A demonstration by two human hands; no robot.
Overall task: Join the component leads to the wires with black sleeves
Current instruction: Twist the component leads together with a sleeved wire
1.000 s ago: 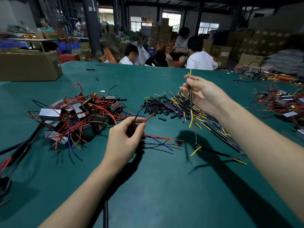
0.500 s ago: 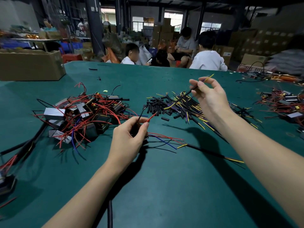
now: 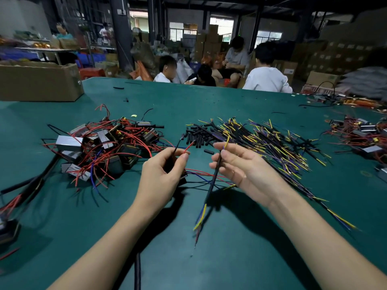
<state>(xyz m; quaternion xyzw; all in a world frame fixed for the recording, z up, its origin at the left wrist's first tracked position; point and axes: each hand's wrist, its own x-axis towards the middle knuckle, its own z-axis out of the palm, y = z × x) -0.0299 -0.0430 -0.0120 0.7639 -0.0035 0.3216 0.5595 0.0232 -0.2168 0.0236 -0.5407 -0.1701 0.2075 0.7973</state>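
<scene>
- Green table (image 3: 240,258): the bare near part carries the shadows of both forearms; a black cable (image 3: 137,271) runs off the near edge.
- Sleeved wire (image 3: 213,178): held clear of the table and hanging steeply; its lower end fans into yellow, blue and red cores, while a yellow tip shows above the fingers that hold it.
- Right hand (image 3: 240,168): raised above the table, thumb and forefinger pinched shut on the sleeved wire near its upper end; the remaining fingers are loosely curled.
- Left hand (image 3: 163,174): raised level with the right and just beside it, fingers closed around a dark component (image 3: 182,176) that is mostly hidden in the palm. A red lead (image 3: 189,145) and a black lead (image 3: 178,144) stand up from between thumb and forefinger; further red and blue leads trail rightward under the sleeved wire.
- Lead tips and the yellow tip sit near each other but apart.
- Component pile (image 3: 100,149): left of the hands, grey-and-black blocks tangled in red leads.
- Loose black sleeves (image 3: 195,136): short pieces heaped beyond the hands, centre.
- Wire pile (image 3: 268,143): black-sleeved lengths with yellow and purple ends, spread right of the sleeves.
- Second component heap (image 3: 362,137): far right edge.
- Cardboard box (image 3: 39,82): far left corner of the table.
- Seated people (image 3: 266,78): beyond the far edge, among stacked cartons.
</scene>
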